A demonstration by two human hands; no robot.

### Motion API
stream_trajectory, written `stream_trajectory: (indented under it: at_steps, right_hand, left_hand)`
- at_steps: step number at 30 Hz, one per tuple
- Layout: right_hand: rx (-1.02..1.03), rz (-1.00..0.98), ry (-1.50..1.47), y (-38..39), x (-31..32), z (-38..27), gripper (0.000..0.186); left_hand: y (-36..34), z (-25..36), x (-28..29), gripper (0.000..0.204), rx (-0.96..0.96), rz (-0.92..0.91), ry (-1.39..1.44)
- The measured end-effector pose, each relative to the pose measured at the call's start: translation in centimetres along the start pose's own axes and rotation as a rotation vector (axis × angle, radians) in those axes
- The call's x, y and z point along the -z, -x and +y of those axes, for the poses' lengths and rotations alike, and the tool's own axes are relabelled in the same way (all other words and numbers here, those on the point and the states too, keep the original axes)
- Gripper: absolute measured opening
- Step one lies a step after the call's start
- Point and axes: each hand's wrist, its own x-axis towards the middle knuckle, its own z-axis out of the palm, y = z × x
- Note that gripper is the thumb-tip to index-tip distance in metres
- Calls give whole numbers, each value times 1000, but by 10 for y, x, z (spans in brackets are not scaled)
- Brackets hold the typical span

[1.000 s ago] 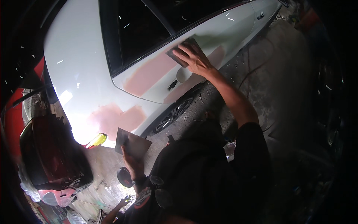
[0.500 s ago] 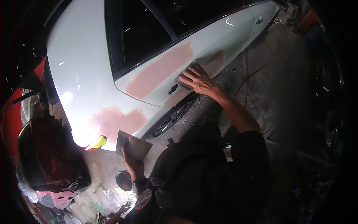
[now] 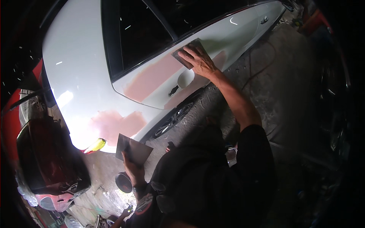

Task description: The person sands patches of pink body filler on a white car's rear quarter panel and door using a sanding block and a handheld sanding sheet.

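Observation:
A white car (image 3: 78, 49) fills the upper left, with smooth pinkish filler patches on its door (image 3: 152, 79) and rear quarter panel (image 3: 118, 123). My right hand (image 3: 203, 64) presses a dark, thin square sheet (image 3: 199, 44) against the door just below the window, over the upper end of the door patch. Its fingers lie spread across the sheet; I cannot tell the sheet's exact kind. Below it are the round handle recess (image 3: 186, 78) and the dark door handle (image 3: 173, 90). Lower down, my left hand (image 3: 133, 171) grips a flat grey-brown square plate (image 3: 140, 151) away from the car.
The car's rear wheel (image 3: 175, 119) stands below the door. At lower left, another person's hand (image 3: 123, 216) holds a small light. A dark round container (image 3: 123, 182) is beside my left wrist. A dark red vehicle part (image 3: 49, 159) is at the left; cables cross the concrete floor (image 3: 262, 95).
My right hand has slid up the door toward the window with the dark sheet, uncovering the handle recess. My left hand still holds the plate; the view has shifted slightly.

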Motion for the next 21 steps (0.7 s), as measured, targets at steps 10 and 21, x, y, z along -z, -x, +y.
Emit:
stream_trajectory:
  at_steps: [10, 21]
  right_hand:
    - [40, -126, -24, 58, -13, -20, 76]
    - [-32, 20, -8, 3, 11, 27, 66]
  left_hand:
    - [-3, 6, -12, 46, 52, -12, 92]
    - [-7, 10, -14, 52, 128, -34, 277]
